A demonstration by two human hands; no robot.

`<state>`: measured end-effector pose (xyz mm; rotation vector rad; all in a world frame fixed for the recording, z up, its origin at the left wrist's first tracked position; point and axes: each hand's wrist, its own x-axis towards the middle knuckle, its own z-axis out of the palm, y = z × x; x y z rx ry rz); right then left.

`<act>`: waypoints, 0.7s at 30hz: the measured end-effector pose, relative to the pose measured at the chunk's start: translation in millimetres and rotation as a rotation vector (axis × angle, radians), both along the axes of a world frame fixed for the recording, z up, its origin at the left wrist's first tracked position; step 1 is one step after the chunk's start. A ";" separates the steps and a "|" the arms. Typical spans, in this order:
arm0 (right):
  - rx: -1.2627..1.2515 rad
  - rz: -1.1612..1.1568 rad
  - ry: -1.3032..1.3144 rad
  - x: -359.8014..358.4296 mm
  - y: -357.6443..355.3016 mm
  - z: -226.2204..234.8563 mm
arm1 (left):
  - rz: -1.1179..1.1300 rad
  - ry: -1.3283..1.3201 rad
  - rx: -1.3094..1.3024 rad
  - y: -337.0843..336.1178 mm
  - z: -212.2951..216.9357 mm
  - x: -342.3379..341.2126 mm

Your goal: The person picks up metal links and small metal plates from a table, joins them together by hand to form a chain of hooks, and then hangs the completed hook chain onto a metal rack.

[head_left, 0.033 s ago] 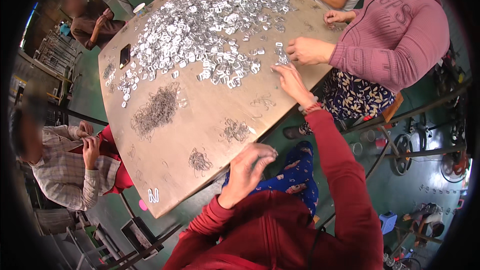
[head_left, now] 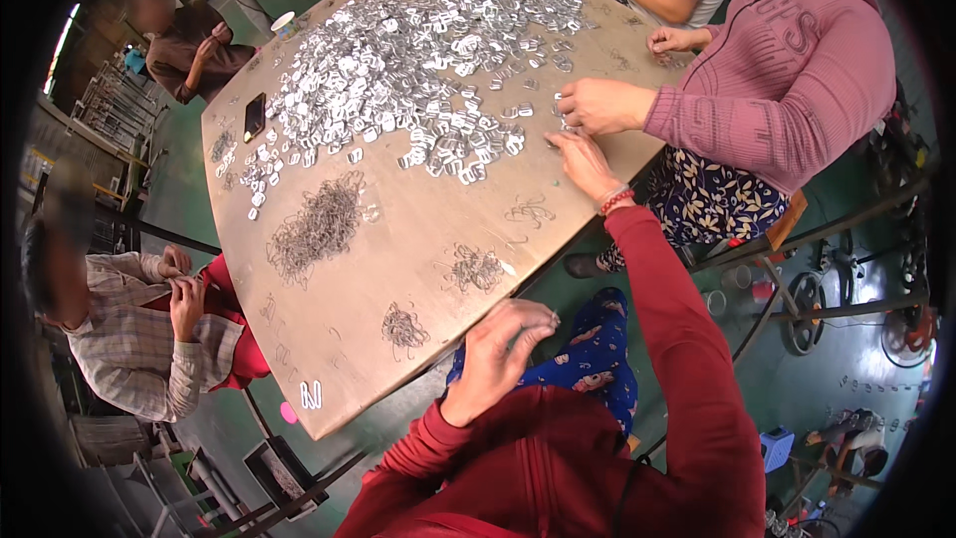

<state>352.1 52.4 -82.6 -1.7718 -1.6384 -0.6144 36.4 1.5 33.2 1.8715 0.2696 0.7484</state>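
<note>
Although we hold this moment against the earlier view, we find nothing moved: both hands and every heap lie where they did, so the sorting stands at the same point.

Our right hand (head_left: 583, 164) reaches up past the middle of the frame, fingers stretched out flat on the table (head_left: 428, 224), with its tips at the lower right edge of the big pile of shiny metal pieces (head_left: 398, 70). It is closed on nothing that we can see. Our left hand (head_left: 498, 354) sits at the near table edge, low in the centre, with its fingertips drawn together. Whether they pinch something small we cannot tell.

The metal pieces fill the upper middle of the frame. Below them lie tangles of thin wire: a large wire heap (head_left: 319, 219) to the left, a middle wire heap (head_left: 473, 269) and a small wire heap (head_left: 403, 324) just beside our left hand.

A co-worker's hand (head_left: 597, 105), in a pink sleeve, rests right above our right hand at the same edge of the pile, crowding that spot. A dark phone (head_left: 254, 117) lies at the pile's left edge and a cup (head_left: 284, 22) at the upper left. Other people sit around the table.
</note>
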 end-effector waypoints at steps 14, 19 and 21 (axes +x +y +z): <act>-0.021 0.238 1.600 -105.6 -102.4 57.6 | -0.037 -0.014 0.005 2.7 -15.5 11.7; -0.005 0.271 1.538 -166.7 -148.2 114.9 | 0.032 0.040 0.000 4.5 -13.4 2.6; 0.014 0.171 1.387 -179.8 -160.4 131.5 | 0.021 0.010 0.088 2.3 -11.0 5.4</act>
